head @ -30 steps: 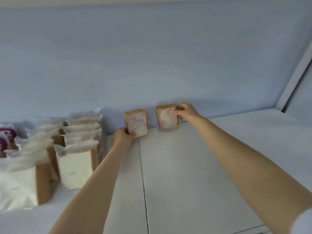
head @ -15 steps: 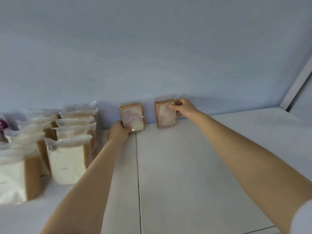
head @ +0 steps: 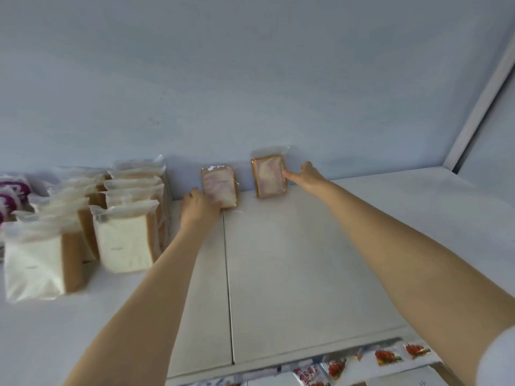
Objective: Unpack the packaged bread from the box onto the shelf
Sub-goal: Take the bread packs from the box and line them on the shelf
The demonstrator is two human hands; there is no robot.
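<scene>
- Here the shelf [head: 306, 260] is a flat white board. A dark seam [head: 228, 274] runs across it front to back, and I place everything from that seam.
- A pale blue back wall [head: 250, 79] rises at the seam's far end. A light corner post [head: 479, 107] slants up far to the right of the seam.
- The left marbled pack [head: 220, 188] stands against the wall just left of the seam's far end. I see the left hand [head: 196, 207] gripping its lower left corner, fingers curled round it.
- The right marbled pack [head: 269, 175] stands against the wall just right of the seam. The right hand [head: 308, 175] is spread, with straight fingertips touching the pack's right edge and gripping nothing.
- Well left of the seam stand rows of white loaves [head: 122, 240] in clear bags. Purple-printed packs [head: 11, 193] sit farther left still.
- Right of the seam's near end, below the shelf's front edge, lie red-printed packets [head: 387, 356]. Their lettering is too blurred for me to read.
- 1 small line of print shows on the left marbled pack and on the front loaves, too small to read.
</scene>
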